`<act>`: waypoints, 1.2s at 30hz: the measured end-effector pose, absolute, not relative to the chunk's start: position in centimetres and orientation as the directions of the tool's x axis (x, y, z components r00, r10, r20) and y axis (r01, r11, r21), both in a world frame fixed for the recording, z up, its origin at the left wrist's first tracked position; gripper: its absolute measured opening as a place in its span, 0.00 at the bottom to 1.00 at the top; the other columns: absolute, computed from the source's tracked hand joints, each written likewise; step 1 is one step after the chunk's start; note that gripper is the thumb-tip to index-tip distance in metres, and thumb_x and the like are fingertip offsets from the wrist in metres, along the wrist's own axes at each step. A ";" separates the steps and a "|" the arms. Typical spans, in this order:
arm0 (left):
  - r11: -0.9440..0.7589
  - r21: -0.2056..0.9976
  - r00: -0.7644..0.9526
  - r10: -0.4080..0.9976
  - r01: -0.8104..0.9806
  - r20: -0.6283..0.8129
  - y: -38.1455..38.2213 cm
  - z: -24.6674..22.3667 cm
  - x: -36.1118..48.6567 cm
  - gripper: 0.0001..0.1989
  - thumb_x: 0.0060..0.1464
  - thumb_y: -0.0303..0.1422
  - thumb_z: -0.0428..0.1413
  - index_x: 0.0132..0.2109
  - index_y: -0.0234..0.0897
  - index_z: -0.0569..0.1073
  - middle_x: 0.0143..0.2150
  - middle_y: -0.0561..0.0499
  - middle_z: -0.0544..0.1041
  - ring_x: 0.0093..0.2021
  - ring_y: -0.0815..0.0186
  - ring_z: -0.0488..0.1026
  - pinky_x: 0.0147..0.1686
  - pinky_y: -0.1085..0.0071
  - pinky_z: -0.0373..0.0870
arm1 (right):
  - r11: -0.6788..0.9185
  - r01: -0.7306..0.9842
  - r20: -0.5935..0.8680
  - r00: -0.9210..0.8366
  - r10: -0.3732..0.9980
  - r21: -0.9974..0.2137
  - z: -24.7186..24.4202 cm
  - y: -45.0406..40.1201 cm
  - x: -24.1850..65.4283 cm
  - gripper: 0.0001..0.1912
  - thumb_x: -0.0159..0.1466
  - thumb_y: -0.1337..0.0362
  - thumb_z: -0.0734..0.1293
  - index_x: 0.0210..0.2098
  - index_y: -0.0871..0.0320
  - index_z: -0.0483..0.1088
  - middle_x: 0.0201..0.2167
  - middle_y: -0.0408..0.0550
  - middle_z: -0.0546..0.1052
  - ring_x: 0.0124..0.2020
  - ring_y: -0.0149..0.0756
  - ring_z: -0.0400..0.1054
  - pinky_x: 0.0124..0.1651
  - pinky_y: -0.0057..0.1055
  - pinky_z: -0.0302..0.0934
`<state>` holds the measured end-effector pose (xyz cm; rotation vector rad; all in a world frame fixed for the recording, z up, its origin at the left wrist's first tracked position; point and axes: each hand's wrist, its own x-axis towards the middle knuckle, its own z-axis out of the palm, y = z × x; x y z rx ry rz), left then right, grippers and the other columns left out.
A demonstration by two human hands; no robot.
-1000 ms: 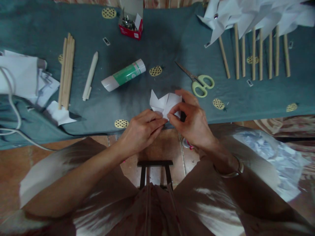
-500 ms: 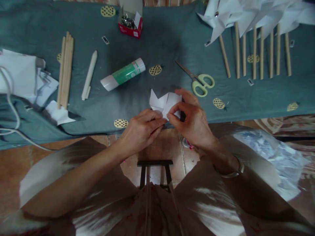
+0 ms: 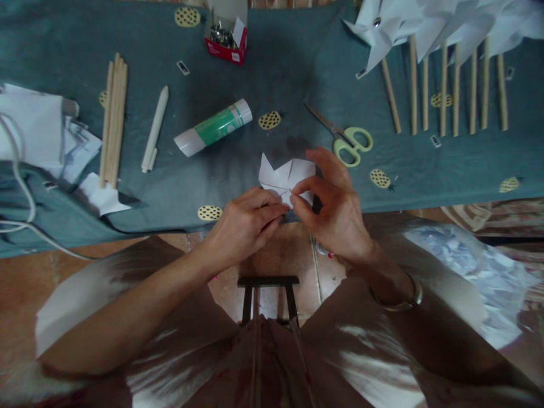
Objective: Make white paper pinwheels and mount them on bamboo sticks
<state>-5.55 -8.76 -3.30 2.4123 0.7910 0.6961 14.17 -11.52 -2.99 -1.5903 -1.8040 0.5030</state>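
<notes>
A small white paper with folded, pointed corners lies at the table's front edge between my hands. My left hand pinches its lower left part, fingers pressed together. Thumb and index finger of my right hand close on the paper near its middle, while another finger reaches over its upper right corner. Green-handled scissors lie open just beyond my right hand. A glue stick with a green label lies on its side beyond the paper.
The blue-green cloth also bears wooden sticks, a white pen, paper sheets and a red box of metal pins. Several white pinwheels on sticks lie at the back right. A white cable crosses the left.
My right hand's thumb and index finger have shifted slightly on the paper, and a fold near the paper's middle looks flatter. My left hand stays nearly still.
</notes>
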 end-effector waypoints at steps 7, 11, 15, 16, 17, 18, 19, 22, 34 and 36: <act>-0.705 0.600 0.701 0.641 0.377 0.313 -8.7 -3.2 -5.5 0.10 0.65 0.26 0.53 0.47 0.33 0.79 0.39 0.46 0.80 0.40 0.65 0.76 0.39 0.69 0.75 | 0.163 0.675 0.196 -0.029 0.980 -0.720 -3.4 -11.6 14.3 0.07 0.60 0.67 0.70 0.37 0.46 0.76 0.60 0.41 0.72 0.71 0.48 0.56 0.73 0.54 0.52; -0.716 0.592 0.700 0.634 0.371 0.329 -8.7 -3.3 -5.5 0.10 0.64 0.25 0.54 0.47 0.31 0.79 0.39 0.45 0.80 0.40 0.64 0.76 0.40 0.69 0.75 | 0.149 0.671 0.186 -0.017 0.982 -0.726 -3.5 -11.6 14.3 0.06 0.61 0.66 0.69 0.35 0.47 0.75 0.60 0.41 0.72 0.71 0.48 0.56 0.72 0.56 0.53; -0.699 0.606 0.691 0.650 0.380 0.316 -8.7 -3.3 -5.5 0.10 0.65 0.25 0.53 0.47 0.32 0.79 0.40 0.45 0.80 0.41 0.64 0.76 0.40 0.69 0.75 | 0.146 0.669 0.180 -0.019 0.983 -0.729 -3.4 -11.6 14.3 0.05 0.61 0.66 0.69 0.34 0.47 0.75 0.61 0.43 0.72 0.70 0.49 0.57 0.72 0.58 0.54; -0.696 0.609 0.689 0.653 0.380 0.316 -8.7 -3.3 -5.5 0.10 0.65 0.25 0.53 0.47 0.32 0.79 0.39 0.45 0.80 0.41 0.64 0.77 0.40 0.68 0.75 | 0.146 0.667 0.179 -0.018 0.984 -0.731 -3.4 -11.5 14.3 0.06 0.61 0.66 0.69 0.34 0.47 0.75 0.61 0.43 0.72 0.70 0.49 0.57 0.72 0.58 0.54; -0.693 0.611 0.686 0.656 0.382 0.314 -8.7 -3.3 -5.5 0.10 0.65 0.26 0.53 0.47 0.32 0.79 0.39 0.45 0.80 0.41 0.64 0.77 0.40 0.68 0.75 | 0.146 0.665 0.180 -0.017 0.984 -0.733 -3.4 -11.5 14.3 0.06 0.60 0.66 0.69 0.34 0.47 0.75 0.60 0.43 0.72 0.70 0.49 0.57 0.72 0.58 0.54; -0.693 0.611 0.685 0.657 0.384 0.315 -8.7 -3.3 -5.5 0.10 0.65 0.26 0.53 0.47 0.32 0.79 0.39 0.45 0.80 0.41 0.64 0.77 0.40 0.68 0.75 | 0.146 0.666 0.182 -0.015 0.983 -0.732 -3.4 -11.5 14.3 0.06 0.61 0.67 0.69 0.34 0.47 0.75 0.60 0.42 0.72 0.70 0.49 0.57 0.72 0.58 0.54; -0.695 0.608 0.686 0.656 0.384 0.316 -8.7 -3.3 -5.5 0.10 0.65 0.26 0.54 0.47 0.32 0.79 0.39 0.46 0.80 0.41 0.64 0.77 0.40 0.69 0.75 | 0.146 0.669 0.184 -0.014 0.983 -0.728 -3.4 -11.5 14.3 0.06 0.61 0.67 0.69 0.34 0.47 0.75 0.60 0.43 0.72 0.70 0.49 0.57 0.71 0.58 0.54; -0.700 0.602 0.684 0.654 0.385 0.323 -8.7 -3.4 -5.4 0.09 0.64 0.26 0.54 0.46 0.32 0.79 0.39 0.46 0.80 0.41 0.64 0.77 0.41 0.69 0.75 | 0.157 0.692 0.197 -0.022 0.980 -0.705 -3.4 -11.4 14.3 0.05 0.62 0.67 0.68 0.33 0.49 0.74 0.61 0.47 0.72 0.70 0.51 0.58 0.70 0.58 0.56; -0.691 0.600 0.673 0.668 0.403 0.317 -8.8 -3.4 -5.4 0.10 0.65 0.26 0.54 0.46 0.33 0.79 0.39 0.47 0.80 0.41 0.65 0.77 0.41 0.69 0.76 | 0.204 0.728 0.249 -0.048 0.967 -0.655 -3.8 -11.2 14.3 0.05 0.64 0.68 0.67 0.33 0.54 0.75 0.60 0.53 0.73 0.68 0.50 0.62 0.68 0.55 0.58; -0.686 0.603 0.674 0.671 0.406 0.309 -8.8 -3.4 -5.4 0.10 0.65 0.27 0.53 0.47 0.33 0.79 0.39 0.47 0.80 0.41 0.65 0.77 0.41 0.69 0.76 | 0.203 0.725 0.247 -0.046 0.968 -0.659 -3.8 -11.2 14.3 0.05 0.64 0.67 0.67 0.33 0.53 0.75 0.60 0.51 0.73 0.68 0.49 0.61 0.69 0.54 0.58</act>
